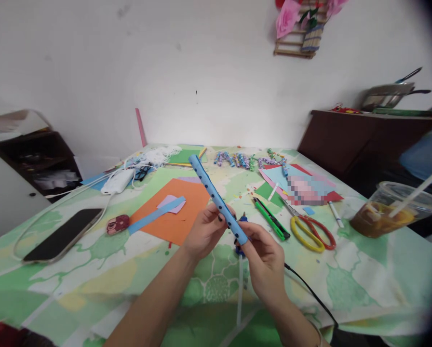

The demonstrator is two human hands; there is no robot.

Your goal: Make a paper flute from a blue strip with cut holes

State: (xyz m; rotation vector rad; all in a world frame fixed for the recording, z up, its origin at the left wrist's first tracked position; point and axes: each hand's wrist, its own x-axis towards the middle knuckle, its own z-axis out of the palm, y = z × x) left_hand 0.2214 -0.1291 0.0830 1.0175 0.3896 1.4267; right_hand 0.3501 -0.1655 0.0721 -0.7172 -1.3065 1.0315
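A rolled blue paper tube [211, 189] with a row of dark dots slants across the middle of the head view. Its far end points up and to the left. My left hand [206, 230] pinches the tube around its lower middle. At the near end my right hand [262, 255] grips it between thumb and fingers. Partly hidden behind the hands is a dark blue glue gun [239, 249], with a clear glue stick [239, 289] sticking out toward me. Beside the left hand lies an orange sheet of paper [176, 202] with a blue strip [156, 214] across it.
Right of my hands lie a green cutter knife [272, 219] and scissors [312, 231]. A plastic cup of brown drink [385, 212] stands at the right. Left are a phone [64, 235], a power bank [118, 181] and cables. Curled paper pieces [237, 160] line the back.
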